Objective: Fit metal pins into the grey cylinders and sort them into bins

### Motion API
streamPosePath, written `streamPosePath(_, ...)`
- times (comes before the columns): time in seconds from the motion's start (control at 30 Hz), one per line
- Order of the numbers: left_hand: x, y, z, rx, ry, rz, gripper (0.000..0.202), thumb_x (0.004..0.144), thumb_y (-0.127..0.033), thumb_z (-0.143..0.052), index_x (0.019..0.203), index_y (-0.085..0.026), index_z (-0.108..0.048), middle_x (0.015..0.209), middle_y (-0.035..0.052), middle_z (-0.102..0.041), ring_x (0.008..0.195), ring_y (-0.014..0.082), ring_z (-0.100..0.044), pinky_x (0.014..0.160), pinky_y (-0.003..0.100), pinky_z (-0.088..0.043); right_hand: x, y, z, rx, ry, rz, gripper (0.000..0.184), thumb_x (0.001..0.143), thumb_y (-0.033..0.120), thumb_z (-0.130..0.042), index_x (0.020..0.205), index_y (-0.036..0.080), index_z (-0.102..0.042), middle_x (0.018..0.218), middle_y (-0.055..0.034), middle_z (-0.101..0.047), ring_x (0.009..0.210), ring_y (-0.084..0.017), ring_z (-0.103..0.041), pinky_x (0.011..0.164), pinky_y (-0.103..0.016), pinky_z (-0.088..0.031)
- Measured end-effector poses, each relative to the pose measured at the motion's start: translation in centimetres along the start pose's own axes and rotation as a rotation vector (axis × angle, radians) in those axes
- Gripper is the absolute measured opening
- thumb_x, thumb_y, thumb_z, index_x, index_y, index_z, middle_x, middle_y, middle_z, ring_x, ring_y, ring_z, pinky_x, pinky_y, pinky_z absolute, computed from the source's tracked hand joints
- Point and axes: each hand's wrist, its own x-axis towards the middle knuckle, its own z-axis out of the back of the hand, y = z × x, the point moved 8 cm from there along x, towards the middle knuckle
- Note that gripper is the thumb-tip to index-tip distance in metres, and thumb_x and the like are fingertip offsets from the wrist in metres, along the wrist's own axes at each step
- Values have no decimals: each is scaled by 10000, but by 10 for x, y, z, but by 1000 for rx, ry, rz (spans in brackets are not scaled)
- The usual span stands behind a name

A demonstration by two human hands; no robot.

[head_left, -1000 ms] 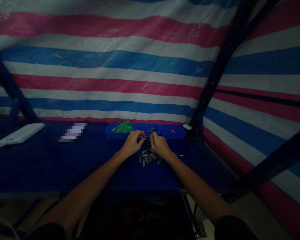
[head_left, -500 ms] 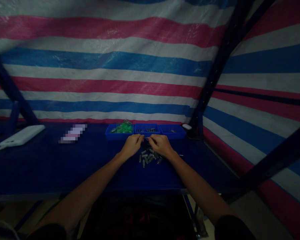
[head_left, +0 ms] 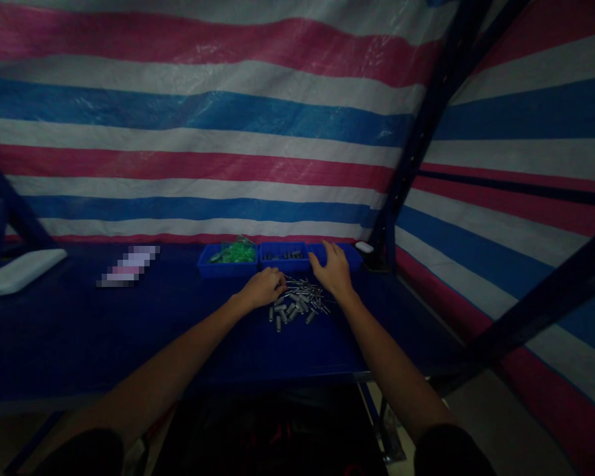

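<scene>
While the right hand (head_left: 335, 270) spreads its fingers apart at the rightmost blue tray (head_left: 355, 260) | left hand (head_left: 265, 288) curled, can't tell if gripping | thin rods (head_left: 305, 289) between them on bench (head_left: 153, 337), axes mixed, left nearer

My feed is dim, with near-black shadow along the bottom and pale glints on the striped sheeting (head_left: 203, 102); I can't tell where the light sits. Wide-angle stretch shows toward the edges, the small metal pieces (head_left: 291, 309) look soft, and coarse pixel blocks mask a patch (head_left: 129, 266) of the surface (head_left: 153, 337) at left.
</scene>
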Motion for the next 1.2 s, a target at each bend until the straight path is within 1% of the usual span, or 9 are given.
streamPosePath(0.1, -9, 5, 10, -61, -76, 64, 161, 806, -266, -484, 794, -154, -599, 817, 65, -596, 798, 188, -537, 746, 299, -420, -10, 29, -13, 48, 86, 134, 620, 796, 455, -469, 1315, 129, -373, 1285, -159, -447, 1288, -299, -256, 982, -439, -316)
streamPosePath(0.17, -15, 11, 19, -124, -143, 122, 173, 810, -281, -480, 796, -152, -594, 798, 60, -597, 767, 181, -542, 713, 294, -423, -17, 45, -18, 95, 135, 206, 622, 809, 452, -453, 1335, 138, -349, 1262, -139, -472, 1303, -285, -237, 994, -430, -316)
streamPosePath(0.33, -20, 20, 38, -224, -271, 190, 177, 817, -269, -461, 770, -145, -579, 744, 45, -586, 701, 159, -537, 652, 273, -421, -29, 68, -22, 123, 169, 334, 473, 831, 392, -441, 1197, 103, -526, 1047, -130, -608, 1273, -265, -300, 1000, -407, -322)
streamPosePath(0.5, -19, 19, 43, -263, -286, 178, 173, 818, -267, -455, 766, -157, -577, 741, 31, -592, 712, 153, -542, 671, 269, -423, -31, 72, -25, 114, 212, 423, 323, 834, 293, -461, 1104, 158, -574, 973, -105, -599, 1021, -216, -497, 884, -354, -409)
streamPosePath(0.63, -20, 15, 46, -261, -267, 146, 176, 825, -263, -439, 770, -157, -567, 754, 32, -596, 724, 155, -549, 683, 269, -421, -35, 75, -26, 49, 239, 493, 230, 869, 225, -402, 956, 180, -610, 868, -77, -589, 879, -188, -510, 809, -305, -407)
streamPosePath(0.77, -21, 11, 47, -268, -279, 111, 216, 850, -295, -397, 776, -159, -548, 747, 30, -596, 711, 154, -552, 660, 265, -413, -35, 77, -23, -31, 221, 489, 258, 890, 270, -370, 870, 190, -615, 822, -62, -612, 830, -174, -526, 764, -266, -378)
streamPosePath(0.87, -22, 10, 41, -323, -257, 120, 209, 860, -302, -386, 882, -161, -538, 739, 17, -604, 666, 139, -557, 611, 245, -408, -24, 65, -18, -87, 216, 371, 319, 899, 316, -333, 811, 189, -612, 742, -55, -625, 732, -159, -555, 693, -248, -363)
streamPosePath(1.03, -13, 5, 22, -197, -108, 97, 181, 824, -294, -460, 928, -186, -562, 696, 2, -605, 641, 142, -564, 581, 237, -395, 6, -9, 12, -200, -19, -80, 376, 888, 349, -309, 1063, 124, -554, 840, -116, -638, 766, -207, -575, 695, -288, -380)
streamPosePath(1.2, 7, 2, 4, 7, -17, 52, 156, 770, -296, -531, 876, -198, -591, 842, 45, -616, 778, 190, -585, 656, 269, -410, 8, -38, 16, -211, -119, -95, 548, 799, 338, -471, 1236, 14, -408, 1146, -230, -500, 1100, -303, -428, 908, -402, -335)
